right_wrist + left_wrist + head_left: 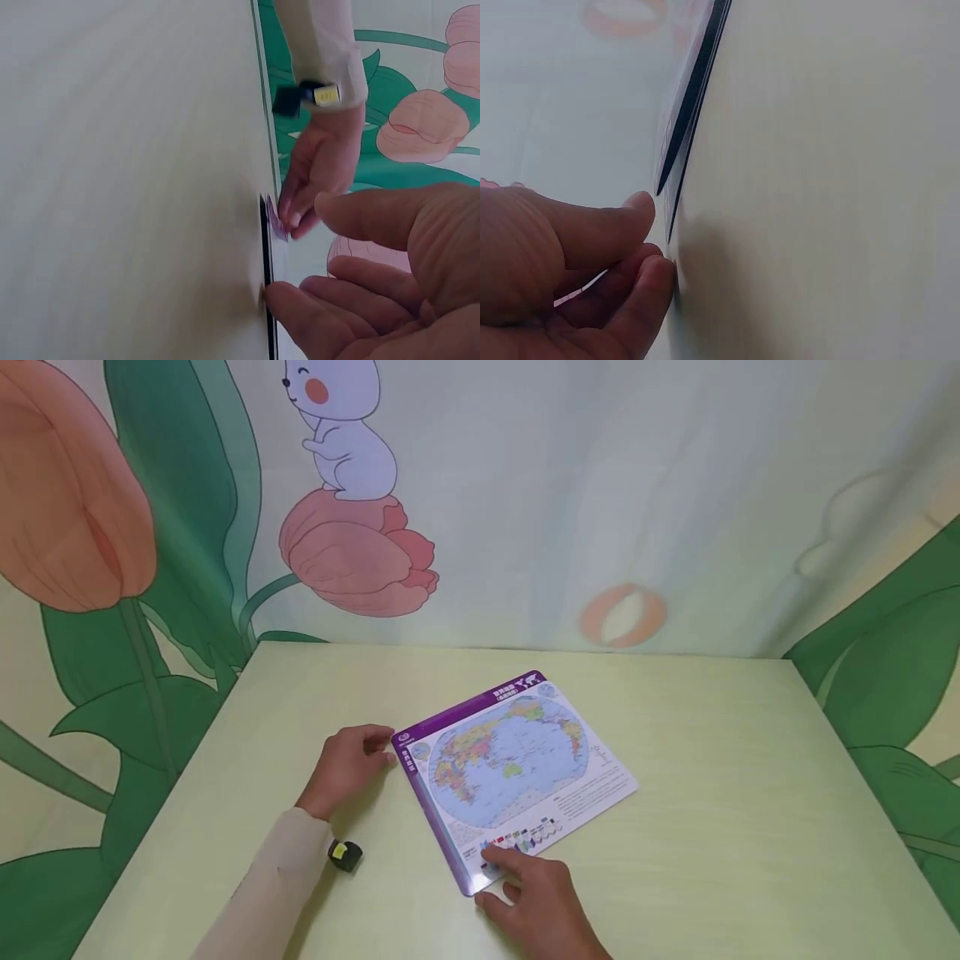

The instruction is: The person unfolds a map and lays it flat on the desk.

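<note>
A flat rectangular world map board (517, 760) with a purple border lies at an angle on the table. My left hand (351, 768) is at its upper-left corner, fingers loosely bent and fingertips close to the corner. In the left wrist view, thin layers of the map board (686, 112) spread slightly apart, just beyond the thumb and fingertips. My right hand (542, 897) is at the near edge, its index finger over the printed flags and its thumb beside the near-left corner. The right wrist view shows a right fingertip at the edge of the map board (268, 247), with the thumb apart from it.
The pale yellow-green table (750, 827) extends around the board. A small black device with a yellow label (345, 855) sits at the left sleeve cuff. Behind the table hangs a curtain (525, 510) printed with tulips and a white animal.
</note>
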Action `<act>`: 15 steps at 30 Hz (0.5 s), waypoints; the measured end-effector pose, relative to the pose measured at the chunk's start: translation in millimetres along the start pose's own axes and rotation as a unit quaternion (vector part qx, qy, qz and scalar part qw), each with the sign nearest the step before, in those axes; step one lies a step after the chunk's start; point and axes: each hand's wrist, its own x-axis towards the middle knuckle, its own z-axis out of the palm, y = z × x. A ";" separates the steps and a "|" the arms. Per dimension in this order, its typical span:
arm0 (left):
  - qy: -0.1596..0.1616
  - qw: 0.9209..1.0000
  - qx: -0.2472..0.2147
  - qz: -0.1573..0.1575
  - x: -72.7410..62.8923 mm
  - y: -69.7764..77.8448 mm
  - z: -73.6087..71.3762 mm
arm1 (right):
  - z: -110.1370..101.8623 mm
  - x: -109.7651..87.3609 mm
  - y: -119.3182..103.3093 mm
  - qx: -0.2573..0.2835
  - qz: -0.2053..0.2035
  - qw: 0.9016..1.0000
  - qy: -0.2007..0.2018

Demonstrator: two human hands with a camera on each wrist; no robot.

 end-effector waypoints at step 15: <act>-0.037 0.998 0.029 0.044 45.3 1.4 6.5 | 12.3 6.3 0.8 -0.047 -0.031 0.998 0.024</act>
